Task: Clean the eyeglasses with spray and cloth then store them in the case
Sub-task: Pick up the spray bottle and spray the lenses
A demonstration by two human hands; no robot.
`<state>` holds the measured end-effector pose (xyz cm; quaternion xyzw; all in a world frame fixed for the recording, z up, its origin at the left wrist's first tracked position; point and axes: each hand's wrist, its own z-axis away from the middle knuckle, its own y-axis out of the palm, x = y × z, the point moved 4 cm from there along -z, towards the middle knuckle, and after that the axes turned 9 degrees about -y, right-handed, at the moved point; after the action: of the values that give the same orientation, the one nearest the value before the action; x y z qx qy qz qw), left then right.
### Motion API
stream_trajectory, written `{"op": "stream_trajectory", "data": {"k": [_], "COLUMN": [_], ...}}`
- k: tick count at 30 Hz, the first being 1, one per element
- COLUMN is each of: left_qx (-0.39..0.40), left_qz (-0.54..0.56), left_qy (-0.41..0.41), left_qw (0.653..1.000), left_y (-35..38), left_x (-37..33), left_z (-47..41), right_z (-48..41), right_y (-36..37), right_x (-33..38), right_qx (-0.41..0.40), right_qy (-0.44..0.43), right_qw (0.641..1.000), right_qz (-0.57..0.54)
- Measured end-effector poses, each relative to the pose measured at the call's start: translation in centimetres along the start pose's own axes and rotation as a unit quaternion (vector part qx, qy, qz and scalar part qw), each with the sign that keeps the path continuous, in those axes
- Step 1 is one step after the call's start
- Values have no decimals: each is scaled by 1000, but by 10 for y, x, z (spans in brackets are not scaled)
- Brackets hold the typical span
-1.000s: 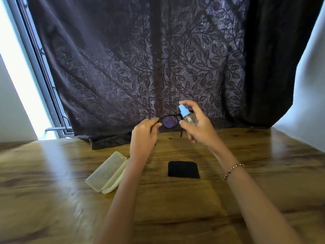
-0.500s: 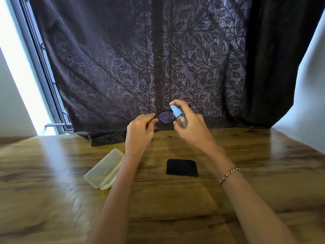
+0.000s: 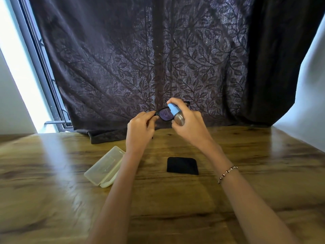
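My left hand [image 3: 140, 128] pinches the left end of the black-framed eyeglasses [image 3: 165, 115], held up above the far part of the wooden table [image 3: 175, 199]. My right hand [image 3: 190, 125] grips a small clear spray bottle with a blue nozzle [image 3: 175, 113], index finger on top, nozzle close to the left lens. The right lens is mostly hidden behind that hand. A folded black cloth [image 3: 182, 165] lies flat on the table below my hands. A translucent glasses case [image 3: 105, 166] lies to its left, partly behind my left forearm.
A dark leaf-patterned curtain [image 3: 149, 59] hangs right behind the table's far edge, its hem bunched on the wood. A window frame [image 3: 44, 76] stands at the back left and a white wall [image 3: 309, 103] closes the right side.
Both hands have held the glasses and bottle together at about the same height. The bottle has stayed close against the left lens; the cloth and case have not moved.
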<state>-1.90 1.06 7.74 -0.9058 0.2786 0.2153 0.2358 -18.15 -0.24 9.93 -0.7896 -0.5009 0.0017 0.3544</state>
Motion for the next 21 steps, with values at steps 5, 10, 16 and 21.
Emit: {"op": "stream_trajectory", "data": {"k": [5,10,16,21], "left_qx": [-2,-12,-16,-19], "left_qz": [-3,-9,-5,-5], "left_qy": [-3,8,1,-1], "left_qw": [1000,1000,1000,1000], "left_y": [-1,-3,-5,-8], "left_x": [0,-2,2,4], "left_z": [-1,-1,-2,-3], "right_z": [2,0,-3,-3], "right_y": [5,11,12,15], "right_x": [5,7,12,9], "right_qx": [-38,-27,-51,-42], "right_qy": [-10,-10,-37,-38], "right_qw": [999,999,998,998], "right_qz": [34,33,29,31]}}
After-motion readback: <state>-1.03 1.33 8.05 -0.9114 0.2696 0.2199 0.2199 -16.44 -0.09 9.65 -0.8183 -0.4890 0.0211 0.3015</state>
